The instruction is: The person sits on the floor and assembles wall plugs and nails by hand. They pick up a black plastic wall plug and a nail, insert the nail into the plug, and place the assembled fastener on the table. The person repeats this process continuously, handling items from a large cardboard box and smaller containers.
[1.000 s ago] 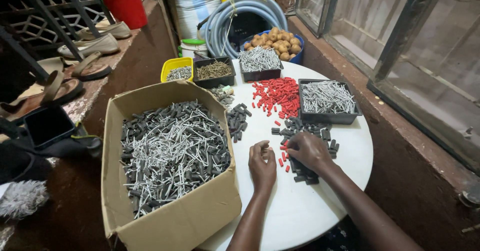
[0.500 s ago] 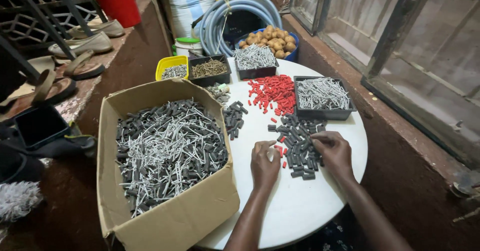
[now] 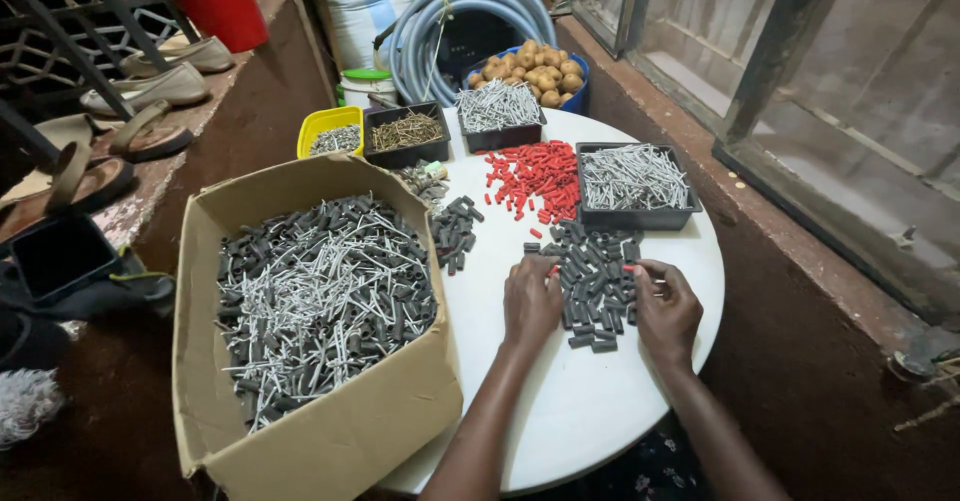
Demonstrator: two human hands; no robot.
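A cardboard box (image 3: 300,401) of grey plugs and nails sits left on the white table (image 3: 570,411). The left hand (image 3: 531,304) lies curled, palm down, touching the grey plug pile (image 3: 595,276) between both hands. The right hand (image 3: 667,309) pinches a small red plug (image 3: 630,268) at the pile's right edge

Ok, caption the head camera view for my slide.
Two bare hands, left hand and right hand, flank grey plastic sleeves on a round white table.
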